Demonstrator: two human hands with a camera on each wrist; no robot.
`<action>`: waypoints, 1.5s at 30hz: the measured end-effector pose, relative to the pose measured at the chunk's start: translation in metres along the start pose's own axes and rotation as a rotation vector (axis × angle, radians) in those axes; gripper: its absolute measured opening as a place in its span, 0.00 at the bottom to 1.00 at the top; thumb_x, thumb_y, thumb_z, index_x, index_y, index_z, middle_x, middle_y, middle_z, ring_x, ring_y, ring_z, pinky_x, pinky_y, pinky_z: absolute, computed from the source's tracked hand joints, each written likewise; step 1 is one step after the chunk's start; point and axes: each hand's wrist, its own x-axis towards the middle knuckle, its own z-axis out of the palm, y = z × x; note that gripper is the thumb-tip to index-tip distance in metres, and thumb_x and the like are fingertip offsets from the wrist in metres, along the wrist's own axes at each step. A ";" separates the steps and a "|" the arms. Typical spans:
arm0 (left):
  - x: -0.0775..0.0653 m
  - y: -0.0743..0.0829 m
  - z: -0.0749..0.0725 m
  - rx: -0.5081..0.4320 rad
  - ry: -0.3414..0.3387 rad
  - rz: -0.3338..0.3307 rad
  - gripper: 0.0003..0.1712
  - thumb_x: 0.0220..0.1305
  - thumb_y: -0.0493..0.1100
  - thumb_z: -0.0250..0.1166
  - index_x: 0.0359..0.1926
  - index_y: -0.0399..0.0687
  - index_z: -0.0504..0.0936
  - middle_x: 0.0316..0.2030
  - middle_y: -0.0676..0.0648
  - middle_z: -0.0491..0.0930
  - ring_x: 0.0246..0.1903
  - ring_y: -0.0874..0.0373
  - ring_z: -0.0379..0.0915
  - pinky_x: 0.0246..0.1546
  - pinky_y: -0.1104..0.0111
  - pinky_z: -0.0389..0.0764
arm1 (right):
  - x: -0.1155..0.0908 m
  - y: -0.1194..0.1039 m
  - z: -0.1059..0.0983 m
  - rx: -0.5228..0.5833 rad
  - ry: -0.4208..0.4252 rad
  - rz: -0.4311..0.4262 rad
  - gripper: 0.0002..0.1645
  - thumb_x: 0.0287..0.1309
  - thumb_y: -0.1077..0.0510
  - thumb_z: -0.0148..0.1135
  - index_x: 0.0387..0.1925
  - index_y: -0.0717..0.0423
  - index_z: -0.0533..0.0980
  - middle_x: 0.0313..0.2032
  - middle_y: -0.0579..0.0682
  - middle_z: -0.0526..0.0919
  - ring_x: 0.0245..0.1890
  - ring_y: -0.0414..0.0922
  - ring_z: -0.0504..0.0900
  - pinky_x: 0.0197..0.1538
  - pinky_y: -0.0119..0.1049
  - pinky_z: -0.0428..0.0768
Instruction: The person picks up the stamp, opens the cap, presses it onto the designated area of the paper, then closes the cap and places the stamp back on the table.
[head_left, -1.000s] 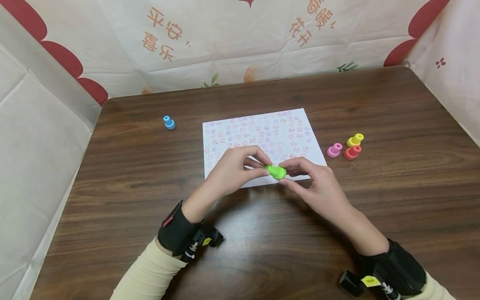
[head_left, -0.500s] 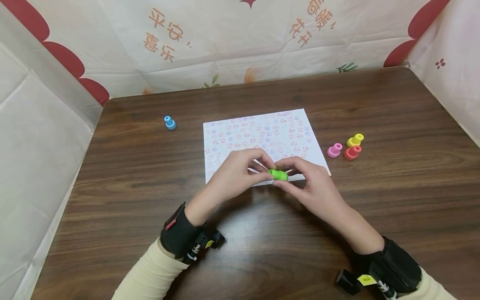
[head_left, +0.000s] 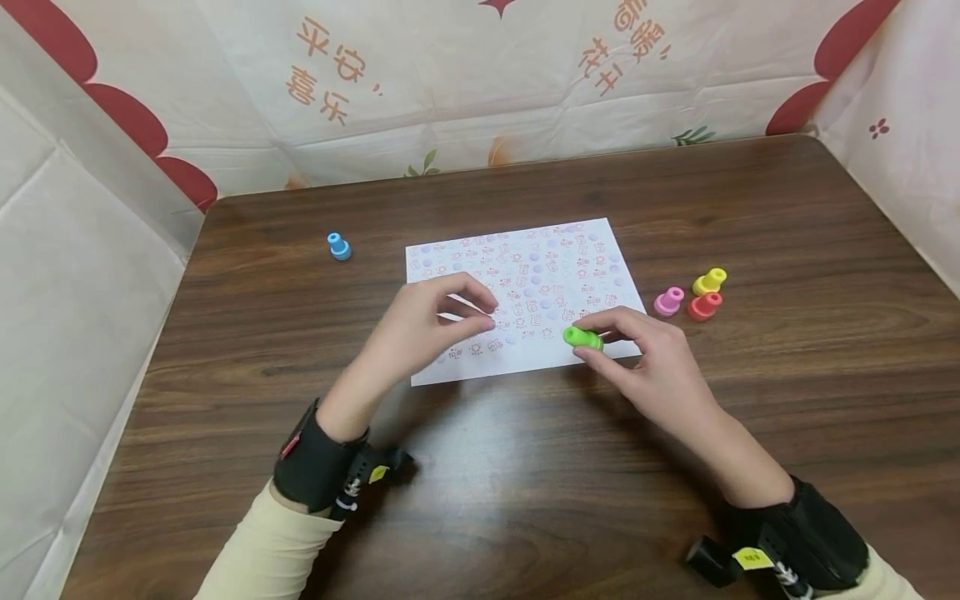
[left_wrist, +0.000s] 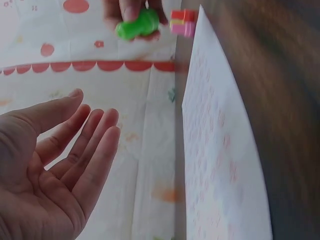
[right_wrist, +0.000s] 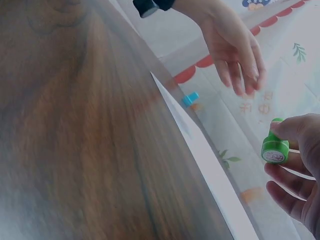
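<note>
My right hand (head_left: 660,362) pinches a green stamp (head_left: 582,337) between thumb and fingers, above the lower right part of a printed paper sheet (head_left: 525,292). In the right wrist view the stamp's round end (right_wrist: 274,156) shows a small picture. My left hand (head_left: 420,329) hangs over the sheet's left side with nothing in it, its fingers loosely bent and apart from the stamp. Small red, blue and purple prints cover most of the paper.
Right of the paper stand a pink stamp (head_left: 668,302), a yellow stamp (head_left: 709,282) and a red stamp (head_left: 705,307), close together. A blue stamp (head_left: 339,247) stands at the far left of the wooden table (head_left: 510,500). Patterned cloth (head_left: 465,83) hangs behind.
Both hands were on the green stamp. The left hand has let go and moved left, while the right hand keeps the stamp and has shifted slightly right.
</note>
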 end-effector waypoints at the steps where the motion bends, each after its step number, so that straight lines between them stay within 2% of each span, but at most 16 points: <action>1: -0.001 -0.001 -0.005 0.009 0.010 -0.009 0.10 0.57 0.40 0.69 0.40 0.45 0.82 0.40 0.48 0.85 0.38 0.61 0.82 0.40 0.59 0.85 | 0.000 0.001 -0.002 -0.008 0.010 -0.002 0.16 0.45 0.64 0.74 0.39 0.53 0.82 0.35 0.45 0.87 0.34 0.34 0.79 0.39 0.35 0.84; 7: -0.008 -0.010 -0.029 0.045 0.073 -0.053 0.10 0.58 0.40 0.68 0.42 0.45 0.82 0.40 0.47 0.84 0.40 0.58 0.82 0.43 0.56 0.84 | 0.002 0.009 -0.017 -0.058 0.062 0.018 0.17 0.44 0.65 0.74 0.39 0.56 0.82 0.34 0.49 0.88 0.35 0.33 0.80 0.41 0.16 0.76; 14: -0.021 -0.020 -0.051 0.037 0.136 -0.091 0.11 0.60 0.42 0.68 0.43 0.45 0.82 0.40 0.45 0.85 0.42 0.57 0.80 0.48 0.52 0.82 | 0.000 0.021 -0.037 -0.067 0.130 0.082 0.14 0.47 0.67 0.72 0.39 0.61 0.81 0.34 0.51 0.87 0.34 0.26 0.77 0.43 0.11 0.73; 22: -0.037 -0.035 -0.069 0.088 0.169 -0.115 0.13 0.61 0.46 0.66 0.44 0.43 0.81 0.41 0.43 0.85 0.44 0.55 0.79 0.50 0.50 0.80 | -0.003 0.042 -0.063 -0.047 0.232 0.122 0.18 0.47 0.70 0.70 0.43 0.61 0.81 0.37 0.26 0.80 0.35 0.27 0.79 0.42 0.11 0.73; 26: -0.045 -0.040 -0.073 0.098 0.181 -0.138 0.15 0.62 0.47 0.66 0.45 0.43 0.81 0.41 0.43 0.85 0.43 0.55 0.79 0.49 0.49 0.80 | -0.006 0.053 -0.076 -0.058 0.253 0.187 0.19 0.48 0.70 0.69 0.46 0.63 0.80 0.38 0.23 0.78 0.38 0.26 0.77 0.43 0.09 0.71; 29: -0.050 -0.043 -0.076 0.112 0.193 -0.164 0.15 0.62 0.48 0.65 0.45 0.44 0.81 0.41 0.44 0.84 0.42 0.57 0.79 0.48 0.54 0.81 | -0.008 0.061 -0.085 -0.082 0.258 0.257 0.18 0.51 0.67 0.68 0.47 0.64 0.79 0.38 0.23 0.77 0.40 0.24 0.76 0.43 0.08 0.70; 34: -0.059 -0.049 -0.082 0.138 0.225 -0.214 0.15 0.62 0.49 0.65 0.46 0.46 0.81 0.41 0.48 0.84 0.40 0.64 0.79 0.43 0.77 0.79 | -0.011 0.074 -0.097 -0.128 0.252 0.339 0.18 0.54 0.63 0.67 0.48 0.64 0.77 0.38 0.25 0.74 0.40 0.22 0.75 0.41 0.07 0.69; 36: -0.063 -0.051 -0.085 0.140 0.239 -0.224 0.14 0.62 0.48 0.65 0.46 0.46 0.81 0.41 0.48 0.84 0.39 0.65 0.79 0.40 0.82 0.77 | -0.012 0.080 -0.100 -0.128 0.244 0.365 0.18 0.55 0.62 0.66 0.48 0.65 0.76 0.38 0.27 0.74 0.40 0.22 0.74 0.41 0.07 0.69; 42: -0.072 -0.053 -0.092 0.151 0.271 -0.248 0.15 0.62 0.49 0.64 0.46 0.46 0.81 0.41 0.46 0.83 0.37 0.68 0.79 0.38 0.85 0.75 | -0.016 0.092 -0.104 -0.147 0.209 0.440 0.19 0.58 0.59 0.63 0.49 0.64 0.73 0.39 0.29 0.73 0.42 0.22 0.73 0.42 0.07 0.69; 44: -0.074 -0.054 -0.093 0.148 0.278 -0.259 0.15 0.62 0.49 0.64 0.46 0.46 0.82 0.41 0.46 0.83 0.37 0.69 0.79 0.37 0.85 0.75 | -0.017 0.096 -0.104 -0.175 0.184 0.470 0.20 0.59 0.57 0.62 0.50 0.63 0.73 0.41 0.32 0.74 0.43 0.25 0.74 0.46 0.10 0.71; 45: -0.074 -0.054 -0.094 0.146 0.280 -0.264 0.15 0.63 0.49 0.64 0.46 0.46 0.82 0.41 0.46 0.83 0.37 0.69 0.79 0.37 0.85 0.75 | -0.017 0.098 -0.105 -0.192 0.167 0.490 0.21 0.60 0.56 0.62 0.51 0.63 0.73 0.42 0.36 0.76 0.45 0.29 0.75 0.51 0.15 0.73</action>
